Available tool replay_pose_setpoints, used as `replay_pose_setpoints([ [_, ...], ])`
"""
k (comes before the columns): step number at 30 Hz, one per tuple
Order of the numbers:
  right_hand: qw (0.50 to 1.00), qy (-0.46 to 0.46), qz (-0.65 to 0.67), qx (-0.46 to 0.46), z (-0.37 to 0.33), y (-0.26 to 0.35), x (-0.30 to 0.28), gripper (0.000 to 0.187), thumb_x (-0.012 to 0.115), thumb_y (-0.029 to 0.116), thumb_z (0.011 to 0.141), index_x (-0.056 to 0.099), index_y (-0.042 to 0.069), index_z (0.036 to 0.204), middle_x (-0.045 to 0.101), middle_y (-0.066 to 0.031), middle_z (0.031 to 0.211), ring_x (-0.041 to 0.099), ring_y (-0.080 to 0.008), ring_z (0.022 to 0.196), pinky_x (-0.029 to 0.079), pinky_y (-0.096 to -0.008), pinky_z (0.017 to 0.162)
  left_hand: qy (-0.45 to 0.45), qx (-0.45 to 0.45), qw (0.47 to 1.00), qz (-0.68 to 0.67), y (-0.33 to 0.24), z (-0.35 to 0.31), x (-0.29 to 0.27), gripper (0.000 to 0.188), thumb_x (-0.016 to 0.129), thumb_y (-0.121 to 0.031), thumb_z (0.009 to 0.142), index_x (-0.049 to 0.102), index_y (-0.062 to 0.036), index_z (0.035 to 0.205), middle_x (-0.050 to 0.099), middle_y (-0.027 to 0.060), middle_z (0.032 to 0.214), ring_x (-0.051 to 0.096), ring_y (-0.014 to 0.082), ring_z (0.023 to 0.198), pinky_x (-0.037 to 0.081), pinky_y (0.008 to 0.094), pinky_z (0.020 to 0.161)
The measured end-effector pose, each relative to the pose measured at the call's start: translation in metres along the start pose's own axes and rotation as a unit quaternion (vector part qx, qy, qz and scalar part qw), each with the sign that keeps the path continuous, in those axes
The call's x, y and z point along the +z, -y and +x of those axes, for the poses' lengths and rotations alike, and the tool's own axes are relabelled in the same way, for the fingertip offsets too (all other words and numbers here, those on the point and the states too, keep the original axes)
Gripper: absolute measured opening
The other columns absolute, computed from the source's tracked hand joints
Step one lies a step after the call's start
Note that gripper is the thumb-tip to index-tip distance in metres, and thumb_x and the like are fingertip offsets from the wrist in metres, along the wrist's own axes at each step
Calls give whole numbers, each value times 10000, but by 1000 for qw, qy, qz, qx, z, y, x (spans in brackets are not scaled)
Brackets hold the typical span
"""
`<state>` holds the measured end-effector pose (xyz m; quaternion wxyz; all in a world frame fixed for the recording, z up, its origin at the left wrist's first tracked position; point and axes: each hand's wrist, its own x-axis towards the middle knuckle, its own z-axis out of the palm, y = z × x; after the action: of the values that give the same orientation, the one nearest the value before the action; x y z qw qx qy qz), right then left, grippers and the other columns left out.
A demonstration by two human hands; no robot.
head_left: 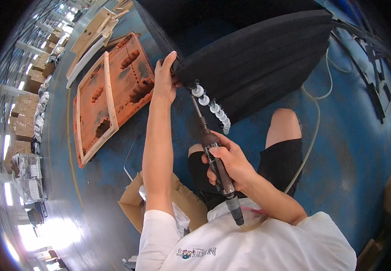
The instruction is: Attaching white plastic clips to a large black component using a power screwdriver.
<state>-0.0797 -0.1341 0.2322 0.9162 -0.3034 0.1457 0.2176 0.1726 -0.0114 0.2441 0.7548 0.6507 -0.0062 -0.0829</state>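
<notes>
My right hand (231, 158) is wrapped round a dark, straight power screwdriver (220, 169), its long thin bit pointing up and away from me. The bit's tip reaches the near corner of a large black fabric-covered piece (258, 58). At that same corner my left hand (165, 81) grips the black edge, thumb up, with its other fingers partly hidden. A row of white round plastic pieces (214, 107) with small dark parts lies along the black fabric, just right of the bit. What the tip touches is too small to make out.
An open cardboard box (186, 203) with clear plastic stands by my left forearm. To the left lie an orange panel (130, 86) and a wooden frame (109, 97) on the blue floor (340, 180). A pale hose (315, 131) runs at right, near black metal bars (369, 90).
</notes>
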Motion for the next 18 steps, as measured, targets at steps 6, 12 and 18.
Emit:
replay_pose_setpoints([
  [6, 1000, -14, -8, 1, 7, -1, 8, 608, 571, 126, 914, 326, 114, 1470, 577, -104, 849, 574, -190, 470, 489, -340, 411, -11, 3, 1000, 5, 0, 2, -6, 573, 735, -524, 773, 486, -103, 1072, 550, 4, 824, 541, 117, 649, 348, 256, 487],
  [12, 1000, -24, -14, -8, 15, 0, 10, 625, 569, 113, 910, 309, 101, 1478, 568, -103, 856, 570, -183, 476, 478, -332, 408, 2, 7, 1000, -18, 3, 4, 1, 561, 734, -515, 782, 494, -100, 1075, 550, 4, 841, 550, 114, 665, 353, 258, 488],
  [18, 999, -33, -21, -24, 21, -3, 19, 645, 571, 109, 905, 293, 80, 1486, 568, -104, 849, 564, -179, 467, 469, -330, 398, -8, 5, 1000, -16, 3, 7, -5, 546, 730, -506, 794, 503, -102, 1080, 563, 4, 848, 560, 108, 673, 356, 264, 490],
])
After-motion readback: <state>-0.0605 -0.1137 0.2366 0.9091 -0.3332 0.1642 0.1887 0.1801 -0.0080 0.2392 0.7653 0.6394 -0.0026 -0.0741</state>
